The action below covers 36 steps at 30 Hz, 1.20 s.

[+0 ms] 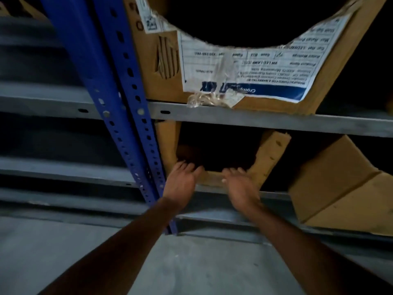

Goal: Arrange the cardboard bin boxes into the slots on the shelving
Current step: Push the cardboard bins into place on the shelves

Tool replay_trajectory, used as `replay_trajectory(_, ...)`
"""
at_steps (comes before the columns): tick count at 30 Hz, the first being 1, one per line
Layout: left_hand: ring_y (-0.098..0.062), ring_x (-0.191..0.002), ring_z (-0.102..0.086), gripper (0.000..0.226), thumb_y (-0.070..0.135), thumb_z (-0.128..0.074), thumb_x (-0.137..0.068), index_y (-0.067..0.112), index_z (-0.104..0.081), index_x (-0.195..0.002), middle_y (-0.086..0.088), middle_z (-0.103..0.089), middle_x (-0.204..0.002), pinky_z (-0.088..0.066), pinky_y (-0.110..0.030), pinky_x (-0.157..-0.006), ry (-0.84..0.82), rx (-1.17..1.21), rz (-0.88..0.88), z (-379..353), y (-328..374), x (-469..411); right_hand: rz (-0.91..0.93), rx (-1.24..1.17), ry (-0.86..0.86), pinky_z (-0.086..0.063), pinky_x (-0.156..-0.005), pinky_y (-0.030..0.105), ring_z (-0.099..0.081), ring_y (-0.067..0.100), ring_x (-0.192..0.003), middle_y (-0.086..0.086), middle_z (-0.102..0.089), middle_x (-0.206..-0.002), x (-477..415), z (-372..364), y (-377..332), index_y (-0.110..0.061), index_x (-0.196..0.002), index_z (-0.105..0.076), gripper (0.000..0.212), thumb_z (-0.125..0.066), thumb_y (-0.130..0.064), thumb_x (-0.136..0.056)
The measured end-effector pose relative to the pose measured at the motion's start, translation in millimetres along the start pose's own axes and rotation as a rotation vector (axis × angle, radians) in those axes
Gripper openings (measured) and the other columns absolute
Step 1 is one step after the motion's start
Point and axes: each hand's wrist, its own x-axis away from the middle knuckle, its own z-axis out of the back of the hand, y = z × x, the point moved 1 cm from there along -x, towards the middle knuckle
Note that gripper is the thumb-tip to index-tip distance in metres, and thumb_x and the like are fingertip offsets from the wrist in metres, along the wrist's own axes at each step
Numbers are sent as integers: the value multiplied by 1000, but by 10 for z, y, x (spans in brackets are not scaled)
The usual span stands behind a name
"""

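At the left side of the shelving, the grey shelves (53,99) run back into shadow, and you can see nothing standing on them. Next comes the blue upright (119,103) with its rows of holes; it crosses the front edges of all the shelves.

Just right of the upright, on the upper shelf, the top bin box (161,86) stands at the front edge. Its front wall is cut in a deep curve. A white label (244,67) is stuck on it upside down, and crumpled tape (208,99) hangs at the bottom edge of the label. The inside is black, so what it holds I cannot tell.

One shelf lower, the lower bin box (270,154) sits in the slot beside the upright, at the front edge of its shelf. Its inside is also dark. Your left hand (180,182) rests on the left end of its low front wall, and your right hand (240,188) rests near the middle. On both hands the fingers lie apart and nearly straight, not closed round the cardboard.

At the right, a third bin box (340,192) stands slantwise, just beside the lower bin box, and it covers the front edge of the shelf there. Dark open room remains above it. Below the shelves lies the grey floor (191,269).
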Motion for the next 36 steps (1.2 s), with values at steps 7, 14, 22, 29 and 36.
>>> replay_trajectory(7,-29,-111,-58,49,11,-48,-88,23,-48,-136,-9,-64,-120,-32,-38,-99,-153,-94,31,143,-38,-80,30,-54,-10,-42,-83,37,-54,26,-105,9,-62,-113,-160,-142,-8,-16,-117,-57,23,-56,-16,-93)
replay_trajectory(14,-26,-114,-57,49,12,-46,-91,26,-43,-139,-6,-65,-120,-29,-37,-105,-169,-116,60,121,-125,-172,66,-61,52,-44,-73,31,-60,23,-93,4,-67,-100,-204,-58,-77,-19,-107,-62,23,-69,-16,-85)
replay_trajectory(22,-28,-120,-49,48,12,-48,-93,25,-42,-138,-8,-57,-127,-30,-38,-104,-189,-106,56,122,-103,78,21,-61,56,-38,-59,27,-54,16,-81,-5,-61,-87,-18,-142,-220,-27,-94,-62,36,-79,-11,-68)
replay_trajectory(29,-28,-105,-53,38,16,-56,-84,21,-50,-121,-6,-58,-109,-30,-39,-99,-147,-29,64,14,-116,103,1,-72,108,-43,-61,29,-52,17,-81,-4,-60,-84,-41,-119,-254,-24,-90,-61,32,-78,-8,-69)
replay_trajectory(36,-28,-118,-44,60,45,-56,-87,16,-39,-136,-8,-47,-122,-20,-44,-119,-161,-59,69,-12,-18,189,-44,-70,31,-44,-85,30,-45,18,-107,-2,-54,-116,59,-26,-338,-22,-119,-52,35,-63,-22,-86)
